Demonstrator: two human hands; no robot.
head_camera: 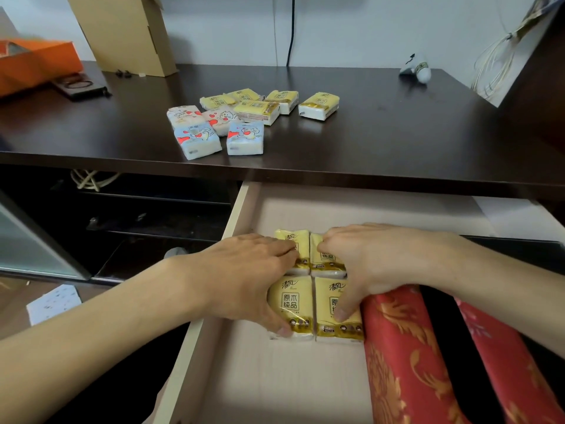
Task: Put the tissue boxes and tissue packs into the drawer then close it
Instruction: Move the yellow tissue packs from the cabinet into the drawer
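The pale wooden drawer (275,381) stands pulled out below the dark desk. Inside it, several yellow tissue packs (293,304) lie flat in a tight block. My left hand (247,276) presses on the block's left side, fingers spread over the packs. From the right, my right hand (367,261) covers the far right pack, its thumb on the near right one. Two red tissue boxes (400,356) fill the drawer's right side. On the desk (397,142) lie several more yellow packs (318,105) and several cartoon-print packs (244,137).
An orange box (33,62) and a brown cardboard box (128,32) stand at the desk's back left, beside a dark phone-like object (79,85). A white object (417,68) lies at the back right. The drawer's left and front floor is bare.
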